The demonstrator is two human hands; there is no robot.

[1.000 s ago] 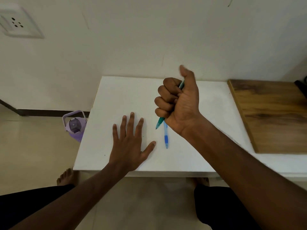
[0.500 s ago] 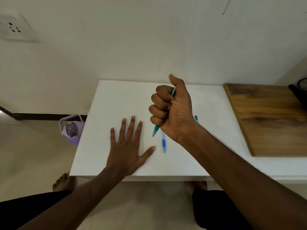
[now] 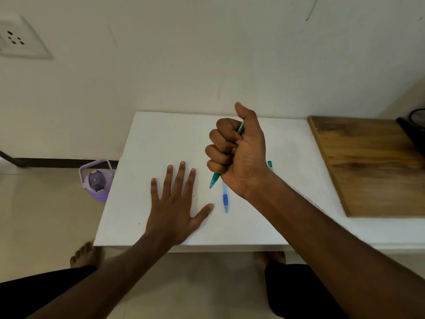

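My right hand (image 3: pixel 239 153) is raised over the white table (image 3: pixel 161 143) and grips a teal pen (image 3: pixel 215 179) in a fist, thumb up, the pen's tip pointing down and left. A blue pen (image 3: pixel 225 200) lies on the table just below that fist. The end of another teal pen (image 3: pixel 269 164) peeks out to the right of my wrist. My left hand (image 3: pixel 177 203) rests flat on the table with its fingers spread, to the left of the blue pen.
A wooden board (image 3: pixel 372 166) lies on the surface at the right, with a dark object (image 3: pixel 414 125) at its far corner. A purple bottle (image 3: pixel 96 180) stands on the floor left of the table. Bare feet show below the table edge.
The view has tilted up a little, so the table sits lower in frame. My right fist with the teal pen has shifted slightly left and nearer. The left hand stays flat.
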